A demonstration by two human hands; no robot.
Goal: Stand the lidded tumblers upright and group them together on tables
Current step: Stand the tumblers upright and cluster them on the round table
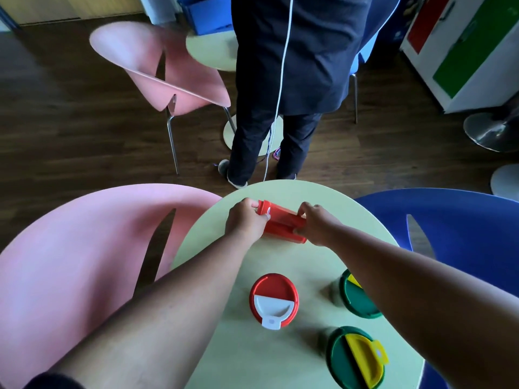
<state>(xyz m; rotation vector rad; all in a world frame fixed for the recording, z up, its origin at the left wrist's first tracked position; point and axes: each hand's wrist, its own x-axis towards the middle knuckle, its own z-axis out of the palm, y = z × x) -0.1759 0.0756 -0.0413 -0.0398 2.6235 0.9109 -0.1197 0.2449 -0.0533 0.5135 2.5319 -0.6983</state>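
Note:
A red tumbler (280, 220) lies on its side at the far part of the round pale-green table (297, 256). My left hand (245, 220) grips its lid end and my right hand (316, 224) grips its base end. Nearer me a red tumbler with a red and white lid (273, 300) stands upright. Two green tumblers with green and yellow lids stand upright on the right: one (356, 357) near the front edge, the other (356, 297) partly hidden by my right forearm.
A pink chair (84, 262) sits left of the table and a blue chair (460, 228) right of it. A person in dark clothes (292, 80) stands just beyond the table, with another pink chair (160, 71) and a second small table (210, 49) behind.

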